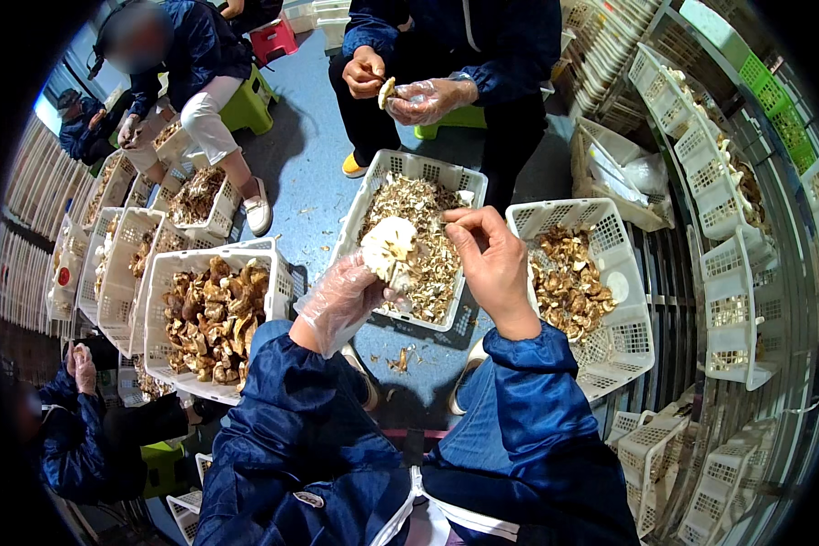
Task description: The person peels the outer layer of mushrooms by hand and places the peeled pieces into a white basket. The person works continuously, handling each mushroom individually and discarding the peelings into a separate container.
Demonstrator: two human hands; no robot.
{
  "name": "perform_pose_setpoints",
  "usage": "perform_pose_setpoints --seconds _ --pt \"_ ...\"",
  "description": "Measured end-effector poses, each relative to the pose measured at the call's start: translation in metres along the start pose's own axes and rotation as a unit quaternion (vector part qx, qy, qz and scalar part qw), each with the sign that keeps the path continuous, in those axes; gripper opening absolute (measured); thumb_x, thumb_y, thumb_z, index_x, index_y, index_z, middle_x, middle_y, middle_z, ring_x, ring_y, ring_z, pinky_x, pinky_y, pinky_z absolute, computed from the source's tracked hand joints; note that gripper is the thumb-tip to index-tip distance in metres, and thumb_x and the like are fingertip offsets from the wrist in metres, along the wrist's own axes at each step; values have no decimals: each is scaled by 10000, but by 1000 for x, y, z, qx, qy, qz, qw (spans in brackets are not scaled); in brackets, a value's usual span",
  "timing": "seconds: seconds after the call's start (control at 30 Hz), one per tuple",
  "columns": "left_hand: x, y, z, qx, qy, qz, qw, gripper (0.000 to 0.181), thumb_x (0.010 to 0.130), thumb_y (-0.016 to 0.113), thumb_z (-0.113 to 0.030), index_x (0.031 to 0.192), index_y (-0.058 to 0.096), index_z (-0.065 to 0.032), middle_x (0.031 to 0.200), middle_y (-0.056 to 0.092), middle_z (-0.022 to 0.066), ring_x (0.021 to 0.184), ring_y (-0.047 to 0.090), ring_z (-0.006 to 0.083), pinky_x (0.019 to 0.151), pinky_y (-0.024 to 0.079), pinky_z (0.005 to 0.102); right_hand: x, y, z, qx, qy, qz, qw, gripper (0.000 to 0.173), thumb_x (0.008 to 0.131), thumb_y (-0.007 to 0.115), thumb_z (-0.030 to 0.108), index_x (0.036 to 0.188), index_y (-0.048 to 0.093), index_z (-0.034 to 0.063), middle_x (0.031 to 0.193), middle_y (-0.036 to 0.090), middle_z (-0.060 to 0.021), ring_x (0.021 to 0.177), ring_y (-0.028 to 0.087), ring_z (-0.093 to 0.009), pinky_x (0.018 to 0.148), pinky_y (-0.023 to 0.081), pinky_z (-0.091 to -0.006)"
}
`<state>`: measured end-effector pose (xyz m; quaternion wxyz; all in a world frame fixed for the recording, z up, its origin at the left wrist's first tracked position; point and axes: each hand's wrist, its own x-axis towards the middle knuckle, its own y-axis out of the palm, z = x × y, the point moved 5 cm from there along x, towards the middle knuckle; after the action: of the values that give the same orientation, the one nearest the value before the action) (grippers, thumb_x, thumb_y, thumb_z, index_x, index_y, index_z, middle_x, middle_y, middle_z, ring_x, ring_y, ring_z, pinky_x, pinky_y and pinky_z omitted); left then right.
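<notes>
My left hand (347, 293), in a clear plastic glove, grips a pale cream mushroom (390, 247), its cut or ruffled side facing up. My right hand (489, 256) is bare and hangs just right of it, thumb and forefinger pinched together. Whether something thin sits between those fingertips is too small to make out. Below both hands stands a white perforated plastic crate (476, 183) with a heap of mushroom trimmings (416, 194).
At left is a crate of brown whole mushrooms (208, 321); at right, a crate (628, 334) of brown mushroom pieces (570, 280). Opposite, a co-worker's gloved hand (426, 100) holds a mushroom piece. Crates on racks (730, 307) line the right. Scraps lie on the blue floor (314, 198).
</notes>
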<state>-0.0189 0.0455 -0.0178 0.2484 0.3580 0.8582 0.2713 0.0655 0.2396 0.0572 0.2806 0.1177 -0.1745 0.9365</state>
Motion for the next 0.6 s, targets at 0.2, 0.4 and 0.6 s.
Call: perform_pose_setpoints --seconds 0.2,0.4,0.6 --pt "5 -8 1 -45 12 54 998 317 1055 646 -154 1329 628 5 1183 703 87 885 656 154 717 534 284 0 3 13 -71 -85 34 993 120 926 776 156 959 708 63 1007 744 -97 1066 681 -311 923 541 -424" --pt "6 -8 5 27 12 -16 999 339 1050 659 -188 1345 627 -24 1170 698 50 919 647 142 735 525 270 3 1 11 -112 -143 20 983 141 896 798 166 925 710 59 1021 722 -96 1130 639 -313 985 501 -440" --pt "9 -12 7 93 15 -31 995 359 1049 646 -241 1351 637 -45 1182 706 47 968 671 147 784 556 301 0 7 7 -36 -78 114 990 161 905 799 178 922 712 44 1153 754 -93 1161 665 -279 1023 508 -417"
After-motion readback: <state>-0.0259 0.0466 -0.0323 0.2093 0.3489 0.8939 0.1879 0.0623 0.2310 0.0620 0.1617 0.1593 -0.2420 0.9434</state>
